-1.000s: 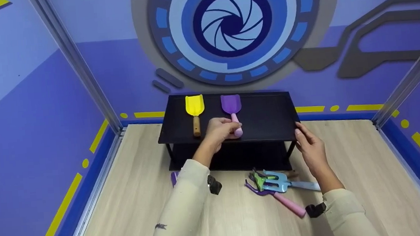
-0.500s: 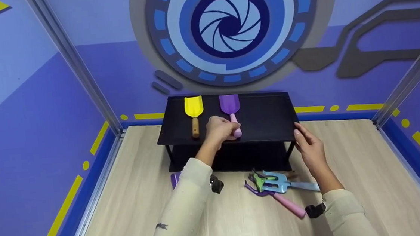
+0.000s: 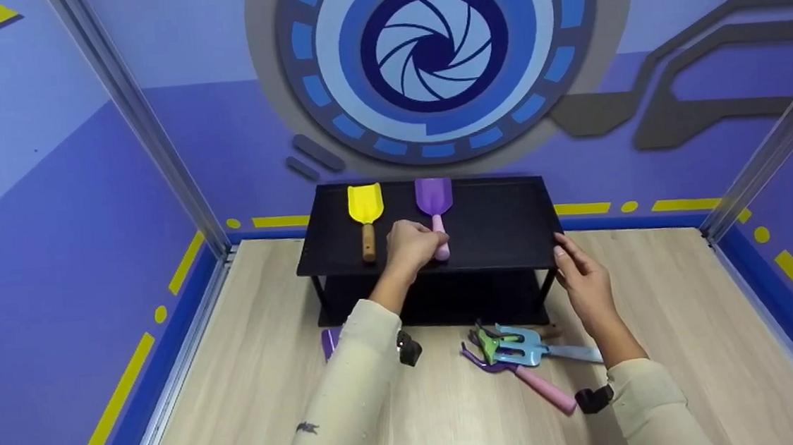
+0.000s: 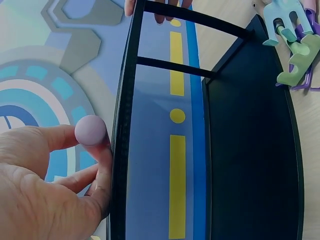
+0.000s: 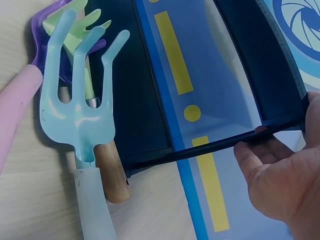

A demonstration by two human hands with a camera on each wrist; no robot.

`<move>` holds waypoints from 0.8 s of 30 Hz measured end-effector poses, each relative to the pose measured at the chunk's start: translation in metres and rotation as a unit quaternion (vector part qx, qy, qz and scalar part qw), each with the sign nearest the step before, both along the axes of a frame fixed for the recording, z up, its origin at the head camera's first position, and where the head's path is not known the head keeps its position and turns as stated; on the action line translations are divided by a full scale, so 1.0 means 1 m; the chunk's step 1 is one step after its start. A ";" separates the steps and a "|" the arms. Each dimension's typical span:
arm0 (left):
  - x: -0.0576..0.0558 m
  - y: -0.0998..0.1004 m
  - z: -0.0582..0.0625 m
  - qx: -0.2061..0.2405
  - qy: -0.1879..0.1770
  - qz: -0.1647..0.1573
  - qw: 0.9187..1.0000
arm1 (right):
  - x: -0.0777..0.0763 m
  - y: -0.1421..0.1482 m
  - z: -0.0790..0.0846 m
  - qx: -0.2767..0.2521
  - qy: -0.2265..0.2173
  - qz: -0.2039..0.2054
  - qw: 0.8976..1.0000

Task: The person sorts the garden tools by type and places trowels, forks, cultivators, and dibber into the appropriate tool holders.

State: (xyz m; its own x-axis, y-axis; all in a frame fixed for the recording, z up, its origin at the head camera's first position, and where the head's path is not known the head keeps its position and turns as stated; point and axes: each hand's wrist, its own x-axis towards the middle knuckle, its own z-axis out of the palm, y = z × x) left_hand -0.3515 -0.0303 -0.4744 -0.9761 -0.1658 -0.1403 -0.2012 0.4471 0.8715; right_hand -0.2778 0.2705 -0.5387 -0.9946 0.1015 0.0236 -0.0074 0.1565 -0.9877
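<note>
A toy shovel with a purple blade and pink handle (image 3: 434,197) lies on the top board of a low black two-tier shelf (image 3: 495,222). My left hand (image 3: 409,246) pinches its handle between thumb and fingers; the round pink handle end (image 4: 90,130) shows in the left wrist view. To its left, a yellow shovel with a wooden handle (image 3: 365,204) lies roughly parallel. My right hand (image 3: 586,280) holds the shelf's front right corner, thumb at the front and fingers behind, as the right wrist view shows.
In front of the shelf's right side lie a light blue fork (image 3: 530,346), a green claw tool (image 3: 490,346) and a purple rake with pink handle (image 3: 544,389), overlapping. A wooden handle (image 5: 112,172) lies under the fork. A purple piece (image 3: 330,341) is partly behind the left sleeve.
The pink handle's end has swung slightly left in my left hand, so the purple shovel lies straighter. The right hand stays at the shelf corner.
</note>
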 end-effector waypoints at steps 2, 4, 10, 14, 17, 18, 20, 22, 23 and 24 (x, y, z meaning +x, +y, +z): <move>0.009 0.000 0.009 0.004 0.003 0.002 1.000 | 0.000 0.000 -0.001 0.002 -0.001 0.000 1.000; 0.019 0.001 0.019 0.008 0.002 0.002 1.000 | 0.001 0.001 -0.001 0.002 0.000 -0.001 1.000; 0.029 0.003 0.028 0.015 0.001 0.006 1.000 | 0.001 0.001 -0.001 0.005 0.001 -0.001 1.000; 0.031 0.003 0.028 0.019 -0.001 0.002 1.000 | 0.001 0.001 0.000 0.003 -0.002 -0.002 1.000; 0.031 0.002 0.028 0.026 -0.001 -0.001 1.000 | 0.002 0.001 0.000 -0.001 -0.006 0.002 1.000; 0.032 0.002 0.028 0.029 0.000 -0.001 1.000 | 0.002 0.000 0.000 -0.002 -0.007 0.003 1.000; 0.032 0.002 0.028 0.034 0.000 -0.001 0.999 | 0.002 0.000 0.000 -0.004 -0.005 0.005 1.000; 0.031 0.002 0.027 0.036 0.001 -0.001 0.999 | 0.002 0.000 0.000 -0.005 -0.003 0.005 1.000; 0.031 0.002 0.027 0.036 0.001 -0.001 0.999 | 0.001 -0.001 0.000 -0.005 -0.002 0.005 1.000; 0.031 0.002 0.027 0.036 0.000 -0.001 0.999 | 0.001 -0.001 0.000 -0.003 -0.001 0.005 1.000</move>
